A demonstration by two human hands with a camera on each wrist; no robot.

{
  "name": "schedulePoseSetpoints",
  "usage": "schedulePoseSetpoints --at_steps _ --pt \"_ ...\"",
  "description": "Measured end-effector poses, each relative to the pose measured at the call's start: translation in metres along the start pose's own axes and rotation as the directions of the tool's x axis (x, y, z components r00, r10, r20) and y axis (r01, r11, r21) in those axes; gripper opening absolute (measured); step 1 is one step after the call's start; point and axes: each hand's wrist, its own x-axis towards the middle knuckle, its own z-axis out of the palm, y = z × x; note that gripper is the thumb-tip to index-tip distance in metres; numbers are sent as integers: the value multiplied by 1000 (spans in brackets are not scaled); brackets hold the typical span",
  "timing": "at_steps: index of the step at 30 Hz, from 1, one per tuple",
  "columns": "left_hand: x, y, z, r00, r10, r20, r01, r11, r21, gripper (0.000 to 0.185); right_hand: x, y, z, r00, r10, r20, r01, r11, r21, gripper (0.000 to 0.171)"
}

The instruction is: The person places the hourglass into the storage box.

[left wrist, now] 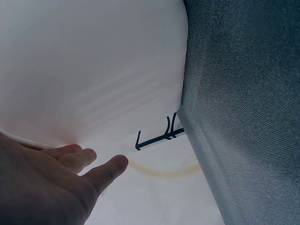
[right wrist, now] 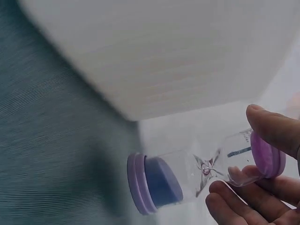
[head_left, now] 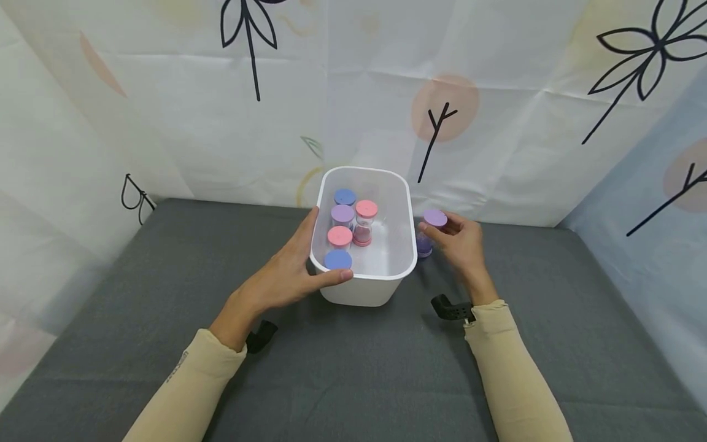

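A sand timer (right wrist: 187, 173) with purple caps and dark purple sand at one end is pinched between the thumb and fingers of my right hand (head_left: 458, 242). It is just outside the right wall of a white plastic bin (head_left: 361, 293), near the tabletop. My left hand (head_left: 284, 276) rests against the bin's left side with fairly straight fingers, its thumb at the front rim. Inside the bin, several sand timers stand upright: a pink one (head_left: 363, 231), a purple-capped one (head_left: 342, 213), another pink-capped one (head_left: 339, 236), a blue-capped one (head_left: 338, 259) in front and another blue-capped one (head_left: 345, 196) behind.
A dark grey cloth (head_left: 353, 368) covers the table under the bin. Behind the table hangs a white fabric backdrop (head_left: 364, 110) with plant drawings. Dark wrist straps (head_left: 453, 308) are on both arms.
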Motion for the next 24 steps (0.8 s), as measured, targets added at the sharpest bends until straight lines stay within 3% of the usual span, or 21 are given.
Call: schedulePoseSetpoints --at_steps 5,7,11,13,15,17,21,24 --pt "3 -12 3 999 42 -15 -41 999 19 111 -5 -28 -18 994 -38 -106 59 977 204 43" --pt "3 -12 3 999 43 -16 -42 999 21 111 -8 -40 -25 986 -57 -159 105 944 314 40" --pt "2 -11 3 999 28 -15 -28 999 23 111 -14 -63 -34 947 -135 -291 269 830 489 32" --pt "2 -11 2 1000 22 -14 -21 999 25 111 -17 -72 -37 918 -183 -351 358 762 540 30" --pt "1 -10 2 1000 9 -16 -9 1000 28 113 -20 -79 -39 898 -222 -381 415 719 558 29" --pt "0 -11 2 1000 -1 -16 2 1000 31 113 -22 -85 -40 892 -261 -370 437 713 549 30" --pt "0 -11 2 1000 -13 -18 13 999 31 113 -29 -95 -37 919 -280 -277 392 727 563 32" --pt "1 -11 3 1000 -7 -16 8 1000 29 112 -37 -104 -32 926 -301 -226 377 730 570 34"
